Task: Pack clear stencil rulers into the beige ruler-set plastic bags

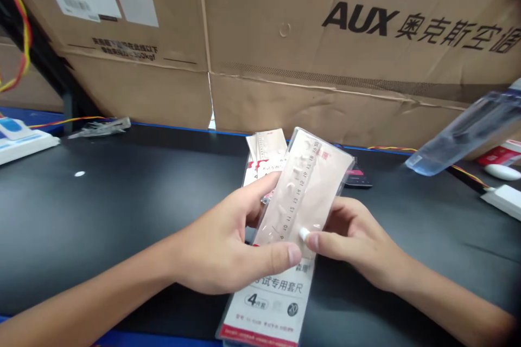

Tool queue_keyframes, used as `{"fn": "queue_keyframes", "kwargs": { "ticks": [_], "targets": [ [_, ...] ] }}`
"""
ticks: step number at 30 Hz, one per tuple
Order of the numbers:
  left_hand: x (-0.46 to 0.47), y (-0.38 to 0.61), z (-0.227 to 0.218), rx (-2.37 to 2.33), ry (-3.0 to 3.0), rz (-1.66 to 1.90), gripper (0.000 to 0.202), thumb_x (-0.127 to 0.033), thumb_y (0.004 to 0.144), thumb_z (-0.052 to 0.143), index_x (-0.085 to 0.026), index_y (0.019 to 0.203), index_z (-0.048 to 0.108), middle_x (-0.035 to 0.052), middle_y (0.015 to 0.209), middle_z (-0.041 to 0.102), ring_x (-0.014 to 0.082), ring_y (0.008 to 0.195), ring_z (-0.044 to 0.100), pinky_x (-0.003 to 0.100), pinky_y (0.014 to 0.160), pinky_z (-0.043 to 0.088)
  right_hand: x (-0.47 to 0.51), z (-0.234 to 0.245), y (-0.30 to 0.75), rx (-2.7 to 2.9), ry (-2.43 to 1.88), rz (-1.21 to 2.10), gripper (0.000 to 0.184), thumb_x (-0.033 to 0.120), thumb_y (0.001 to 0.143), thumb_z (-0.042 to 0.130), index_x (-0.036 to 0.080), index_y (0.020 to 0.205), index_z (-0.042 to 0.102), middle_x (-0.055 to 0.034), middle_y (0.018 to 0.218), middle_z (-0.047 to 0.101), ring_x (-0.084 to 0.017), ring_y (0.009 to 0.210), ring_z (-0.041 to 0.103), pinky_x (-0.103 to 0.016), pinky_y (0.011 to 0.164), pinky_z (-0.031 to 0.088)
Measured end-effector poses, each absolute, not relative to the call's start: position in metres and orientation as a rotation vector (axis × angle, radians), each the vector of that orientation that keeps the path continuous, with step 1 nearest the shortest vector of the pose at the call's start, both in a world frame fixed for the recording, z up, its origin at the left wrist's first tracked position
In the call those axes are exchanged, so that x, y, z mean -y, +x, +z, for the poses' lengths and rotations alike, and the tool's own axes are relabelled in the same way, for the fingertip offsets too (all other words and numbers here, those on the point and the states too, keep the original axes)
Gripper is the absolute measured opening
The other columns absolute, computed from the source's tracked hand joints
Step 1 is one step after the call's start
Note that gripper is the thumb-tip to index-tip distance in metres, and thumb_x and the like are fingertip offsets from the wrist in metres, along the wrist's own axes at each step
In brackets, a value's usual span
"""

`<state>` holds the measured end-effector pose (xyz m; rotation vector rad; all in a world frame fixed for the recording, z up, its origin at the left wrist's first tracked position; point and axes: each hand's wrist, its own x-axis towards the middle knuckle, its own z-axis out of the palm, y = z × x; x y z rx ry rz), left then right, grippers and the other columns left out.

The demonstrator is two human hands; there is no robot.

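My left hand (228,244) and my right hand (354,238) both grip a clear plastic sleeve with a ruler set (303,190) inside, held tilted above the black table (101,211). My left thumb and fingers pinch its lower left edge. My right fingers pinch the lower right edge, next to a small white piece at the sleeve's bottom. Under my hands lies a printed ruler-set package (272,303) with red and white card. More such packages (264,157) lie stacked behind the held one.
Large cardboard boxes (325,38) stand along the table's far edge. A blurred clear plastic pack (464,133) hovers at the right. White devices (504,195) sit at far right, a white-blue device (20,138) at far left, with a clear wrapper (100,127) and coloured wires (20,38) nearby.
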<state>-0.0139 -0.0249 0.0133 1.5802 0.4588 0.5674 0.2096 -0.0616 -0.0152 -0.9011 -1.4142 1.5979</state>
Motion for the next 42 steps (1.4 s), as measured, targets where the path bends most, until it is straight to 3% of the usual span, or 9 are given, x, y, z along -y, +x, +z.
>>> {"fn": "queue_keyframes", "kwargs": {
  "ticks": [8,12,15,19,22,26,30,39,42],
  "targets": [
    [0.024,-0.011,0.011,-0.467,1.522,0.518,0.054,-0.018,0.085,0.069,-0.025,0.135,0.05,-0.0016,0.085,0.065,0.0109,0.068,0.058,0.018,0.059,0.048,0.059,-0.02,0.211,1.402,-0.888,1.654,0.031,0.023,0.087,0.073,0.024,0.118,0.074,-0.0049,0.107,0.078,-0.023,0.097,0.073,-0.034,0.086,0.058],
    [0.025,-0.01,0.012,-0.539,1.534,0.515,0.058,-0.017,0.081,0.074,-0.028,0.134,0.053,-0.0007,0.089,0.068,0.0136,0.071,0.062,0.021,0.061,0.051,0.06,-0.018,0.209,1.38,-0.879,1.692,0.032,0.025,0.087,0.073,0.025,0.118,0.073,-0.0052,0.11,0.077,-0.026,0.102,0.072,-0.04,0.091,0.057],
    [0.025,-0.007,0.013,-0.602,1.501,0.558,0.06,-0.017,0.079,0.076,-0.03,0.133,0.055,0.0008,0.099,0.071,0.0196,0.085,0.068,0.025,0.07,0.056,0.061,-0.016,0.206,1.365,-0.866,1.702,0.032,0.025,0.083,0.076,0.026,0.116,0.075,-0.0049,0.109,0.077,-0.028,0.101,0.072,-0.044,0.093,0.056],
    [0.024,-0.006,0.015,-0.59,1.4,0.616,0.051,-0.018,0.076,0.08,-0.025,0.123,0.062,0.0034,0.108,0.072,0.0241,0.097,0.07,0.03,0.079,0.059,0.068,-0.012,0.203,1.417,-0.928,1.59,0.033,0.021,0.079,0.079,0.027,0.111,0.077,-0.0044,0.106,0.077,-0.028,0.098,0.072,-0.043,0.091,0.057],
    [0.022,-0.009,0.017,-0.543,1.322,0.558,0.042,-0.018,0.077,0.079,-0.021,0.117,0.063,0.0044,0.103,0.072,0.0213,0.088,0.071,0.028,0.073,0.058,0.073,-0.007,0.204,1.458,-0.947,1.58,0.028,0.023,0.084,0.075,0.029,0.111,0.077,-0.0043,0.102,0.077,-0.026,0.093,0.072,-0.041,0.088,0.058],
    [0.016,-0.015,0.021,-0.579,1.257,0.614,0.052,-0.016,0.074,0.081,-0.019,0.122,0.06,0.0045,0.094,0.073,0.0175,0.072,0.069,0.024,0.06,0.056,0.071,-0.005,0.209,1.501,-0.919,1.55,0.017,0.027,0.084,0.075,0.026,0.101,0.077,-0.0036,0.088,0.073,-0.019,0.08,0.068,-0.032,0.078,0.056],
    [0.007,-0.021,0.024,-0.646,1.269,0.718,0.056,-0.016,0.071,0.083,-0.017,0.121,0.06,0.0044,0.092,0.073,0.0158,0.066,0.068,0.023,0.058,0.055,0.063,-0.011,0.214,1.423,-1.029,1.382,0.009,0.028,0.085,0.076,0.023,0.092,0.075,-0.0014,0.08,0.069,-0.013,0.069,0.062,-0.024,0.066,0.051],
    [-0.008,-0.027,0.02,-0.718,1.27,0.826,0.036,-0.02,0.075,0.081,-0.019,0.108,0.067,0.0009,0.082,0.075,0.0131,0.056,0.065,0.023,0.054,0.055,0.049,-0.018,0.221,1.404,-1.223,1.176,0.016,0.034,0.085,0.074,0.019,0.082,0.07,-0.0002,0.072,0.062,-0.013,0.067,0.057,-0.024,0.065,0.045],
    [-0.015,-0.026,0.013,-0.806,1.184,0.852,0.039,-0.021,0.076,0.08,-0.019,0.111,0.065,0.0038,0.089,0.076,0.0163,0.063,0.069,0.025,0.057,0.056,0.049,-0.016,0.219,1.434,-1.222,1.232,0.018,0.036,0.086,0.073,0.019,0.084,0.07,-0.0007,0.073,0.063,-0.013,0.067,0.059,-0.026,0.068,0.048]
  ]
}}
